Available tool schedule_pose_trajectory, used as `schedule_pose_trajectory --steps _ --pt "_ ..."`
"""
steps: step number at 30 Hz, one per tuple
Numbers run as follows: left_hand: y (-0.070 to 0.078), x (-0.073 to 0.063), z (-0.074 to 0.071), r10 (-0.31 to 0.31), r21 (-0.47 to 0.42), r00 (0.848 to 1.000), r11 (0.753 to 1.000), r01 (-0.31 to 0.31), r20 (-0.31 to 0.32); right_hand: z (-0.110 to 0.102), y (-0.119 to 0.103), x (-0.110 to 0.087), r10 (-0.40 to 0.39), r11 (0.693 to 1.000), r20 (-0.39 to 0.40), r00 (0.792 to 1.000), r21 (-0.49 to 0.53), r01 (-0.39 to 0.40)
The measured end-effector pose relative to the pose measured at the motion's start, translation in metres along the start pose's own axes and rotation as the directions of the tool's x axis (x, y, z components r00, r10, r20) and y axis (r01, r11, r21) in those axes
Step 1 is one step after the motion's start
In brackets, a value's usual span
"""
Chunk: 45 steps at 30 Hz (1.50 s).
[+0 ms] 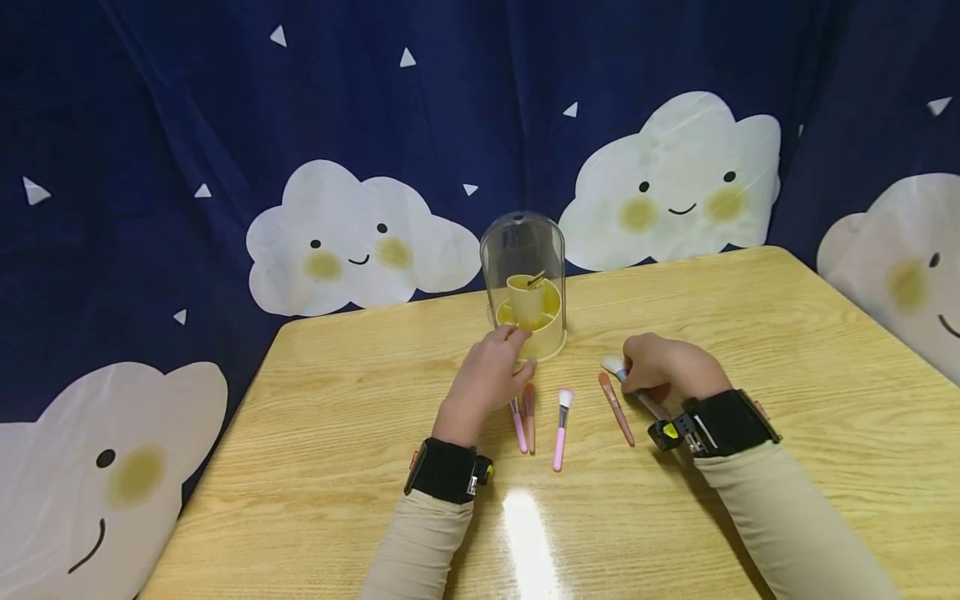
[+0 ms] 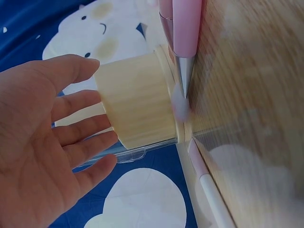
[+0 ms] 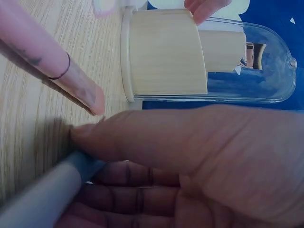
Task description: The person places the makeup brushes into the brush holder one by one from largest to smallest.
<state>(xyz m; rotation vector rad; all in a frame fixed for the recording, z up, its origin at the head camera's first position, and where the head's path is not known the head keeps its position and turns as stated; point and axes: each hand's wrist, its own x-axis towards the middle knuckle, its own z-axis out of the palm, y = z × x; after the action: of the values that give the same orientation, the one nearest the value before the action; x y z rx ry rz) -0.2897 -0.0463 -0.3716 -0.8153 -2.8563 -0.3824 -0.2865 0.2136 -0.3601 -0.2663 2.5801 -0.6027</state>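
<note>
My right hand pinches a makeup brush with white bristles between thumb and curled fingers, low over the table. In the right wrist view its pale handle slants to the lower left. My left hand has its fingers spread in front of a cream round makeup organizer, fingertips right at its rim. A clear domed cover rises behind the organizer's compartments. A small metal tool, like an eyelash curler, stands in the inner cup.
On the wooden table lie a pink-handled brush, a reddish brush close to my right hand, and two more brushes below my left hand. A dark blue curtain with clouds hangs behind the table.
</note>
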Motion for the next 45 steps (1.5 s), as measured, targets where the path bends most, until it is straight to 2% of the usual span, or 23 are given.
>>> schedule_pose_trajectory --steps 6,11,18,21,23,27,31,33,35,36,38,45 --pt "0.001 0.002 -0.001 0.003 0.004 1.000 1.000 -0.003 0.000 -0.004 0.001 0.003 -0.026 0.999 0.001 1.000 -0.024 0.026" --pt "0.001 0.002 -0.001 0.018 0.009 1.000 1.000 -0.018 0.005 -0.007 0.000 0.006 -0.091 0.996 -0.062 0.994 0.000 0.091" --pt "0.000 0.002 0.002 0.013 0.004 1.000 1.000 -0.013 0.020 -0.010 -0.002 0.007 -0.183 0.981 -0.210 0.960 0.021 0.191" --pt "0.000 0.002 0.003 0.008 0.001 1.000 1.000 -0.008 0.021 -0.012 -0.002 0.009 -0.202 0.978 -0.296 0.934 -0.003 0.210" --pt "0.000 0.002 0.003 0.010 0.001 1.000 1.000 -0.010 0.014 -0.013 -0.003 0.010 -0.211 0.975 -0.366 0.907 -0.014 0.221" --pt "0.003 0.003 0.003 0.008 -0.003 1.000 1.000 -0.008 0.011 -0.012 -0.006 0.011 -0.223 0.967 -0.520 0.825 -0.010 0.255" --pt "0.006 0.003 0.003 -0.005 0.007 1.000 1.000 0.005 0.027 -0.009 -0.015 0.012 -0.222 0.948 -0.684 0.695 0.017 0.319" --pt "0.007 0.003 0.003 -0.018 0.013 0.999 1.000 0.017 0.032 -0.007 -0.021 0.014 -0.226 0.932 -0.750 0.621 0.019 0.363" --pt "0.008 0.002 0.004 -0.032 0.016 0.999 0.999 0.031 0.035 -0.006 -0.027 0.016 -0.225 0.916 -0.793 0.566 0.026 0.401" --pt "0.009 0.002 0.004 -0.035 0.022 0.999 0.999 0.034 0.035 -0.005 -0.030 0.016 -0.223 0.909 -0.807 0.546 0.031 0.416" --pt "0.010 0.001 0.004 -0.038 0.027 0.999 0.999 0.037 0.033 -0.005 -0.034 0.019 -0.222 0.898 -0.825 0.519 0.035 0.438" --pt "0.013 0.001 0.006 -0.020 0.043 1.000 0.999 0.019 0.010 -0.010 -0.044 0.030 -0.227 0.878 -0.864 0.449 0.018 0.479"
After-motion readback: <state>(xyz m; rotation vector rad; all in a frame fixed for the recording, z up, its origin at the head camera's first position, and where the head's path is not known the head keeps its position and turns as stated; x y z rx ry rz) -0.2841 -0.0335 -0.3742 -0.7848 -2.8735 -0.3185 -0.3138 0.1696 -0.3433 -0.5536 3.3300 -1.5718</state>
